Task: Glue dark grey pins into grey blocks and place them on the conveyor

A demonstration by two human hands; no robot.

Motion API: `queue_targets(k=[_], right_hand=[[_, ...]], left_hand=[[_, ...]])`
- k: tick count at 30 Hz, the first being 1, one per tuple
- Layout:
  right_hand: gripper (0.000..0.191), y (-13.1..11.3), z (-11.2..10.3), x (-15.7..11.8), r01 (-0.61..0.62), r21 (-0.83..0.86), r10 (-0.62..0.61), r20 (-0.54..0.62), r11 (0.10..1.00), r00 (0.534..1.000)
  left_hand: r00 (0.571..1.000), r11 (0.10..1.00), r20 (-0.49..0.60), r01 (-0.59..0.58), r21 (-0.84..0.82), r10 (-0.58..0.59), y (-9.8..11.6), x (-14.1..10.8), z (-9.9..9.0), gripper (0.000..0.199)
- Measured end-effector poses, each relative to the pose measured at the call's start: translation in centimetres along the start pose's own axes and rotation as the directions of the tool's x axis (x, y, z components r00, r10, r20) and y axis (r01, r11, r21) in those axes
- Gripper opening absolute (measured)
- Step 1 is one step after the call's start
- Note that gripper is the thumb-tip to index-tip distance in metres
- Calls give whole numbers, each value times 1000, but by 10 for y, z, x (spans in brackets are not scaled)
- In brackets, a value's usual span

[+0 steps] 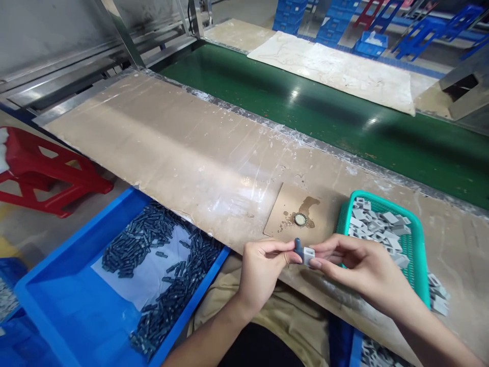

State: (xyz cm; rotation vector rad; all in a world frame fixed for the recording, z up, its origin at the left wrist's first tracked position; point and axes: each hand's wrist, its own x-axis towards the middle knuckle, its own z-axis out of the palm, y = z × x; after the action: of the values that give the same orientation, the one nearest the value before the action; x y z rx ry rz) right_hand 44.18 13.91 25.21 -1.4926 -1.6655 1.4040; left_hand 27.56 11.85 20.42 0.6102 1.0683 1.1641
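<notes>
Close to the table's front edge, my left hand (263, 270) pinches a small dark blue-grey plastic pin (298, 245) between thumb and fingertips. My right hand (355, 260) grips a small light grey plastic block (308, 255) with an opening in its upper face. The pin and the block meet side by side; whether they are joined I cannot tell. Just beyond my hands lies a square of cardboard (280, 211) with wet brown stains and a bottle cap (300, 219) holding something pale.
A green basket (422, 255) of grey blocks stands at the right, with loose blocks (439, 295) beside it. At lower left, a blue bin (76, 285) holds many dark pins (133, 244). Behind the table runs a green conveyor belt (260, 92). A red stool (57, 168) stands left.
</notes>
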Motion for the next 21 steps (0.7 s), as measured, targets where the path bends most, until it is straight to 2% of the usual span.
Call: queue_targets(k=[4, 7, 10, 13, 15, 19, 21], right_hand=[[22, 1, 0, -1, -53, 68, 53, -12, 996, 999], [25, 5, -1, -3, -119, 132, 125, -37, 984, 992], [25, 11, -2, -2, -134, 151, 136, -8, 979, 991], [24, 16, -2, 1, -120, 192, 114, 40, 974, 993], [28, 20, 0, 5, -94, 227, 84, 54, 969, 995], [59, 26, 8, 10, -23, 302, -6, 94, 953, 996], [61, 30, 14, 10, 30, 298, -67, 116, 954, 991]], left_hand=[[998, 994, 33, -65, 84, 62, 8, -2, 3, 12], [998, 995, 37, -63, 76, 60, 10, -3, 6, 12], [998, 997, 40, -44, 59, 42, 8, -3, 7, 13], [999, 997, 50, 3, 76, -7, 7, 2, 2, 20], [994, 997, 95, 49, 52, -54, 7, 6, -3, 26], [976, 997, 203, 80, -13, -76, 11, 10, -9, 27], [974, 995, 205, 100, -17, -94, 15, 9, -9, 24]])
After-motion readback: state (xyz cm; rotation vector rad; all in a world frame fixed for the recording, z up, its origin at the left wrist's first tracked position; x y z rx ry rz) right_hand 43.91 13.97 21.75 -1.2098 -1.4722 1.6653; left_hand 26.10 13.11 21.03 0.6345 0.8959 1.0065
